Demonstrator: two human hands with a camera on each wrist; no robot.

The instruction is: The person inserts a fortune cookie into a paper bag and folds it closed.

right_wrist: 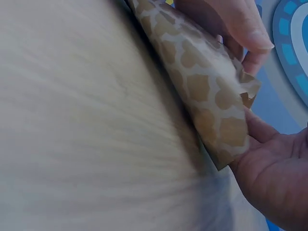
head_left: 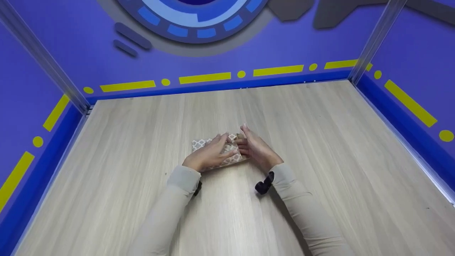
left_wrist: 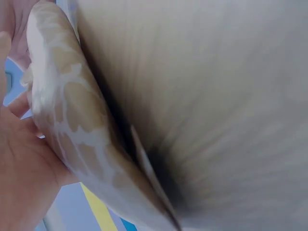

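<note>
A flat packet of tan paper with a white lattice pattern (head_left: 199, 143) lies on the wooden table. My left hand (head_left: 209, 153) rests across its top, fingers toward the far edge and thumb toward the right end. At that right end, my right hand (head_left: 259, 149) touches the paper with its fingers, thumb raised away from it. A creased brown flap (right_wrist: 250, 91) sticks up at this end in the right wrist view, between the two hands. The left wrist view shows the packet's bulging side (left_wrist: 77, 110) and a thin paper edge (left_wrist: 149, 168) beneath it.
The pale wooden table (head_left: 142, 142) extends around the packet on every side. Blue walls (head_left: 213, 64) with yellow markings stand along its back and both sides. A black strap piece (head_left: 263, 184) hangs at the right wrist.
</note>
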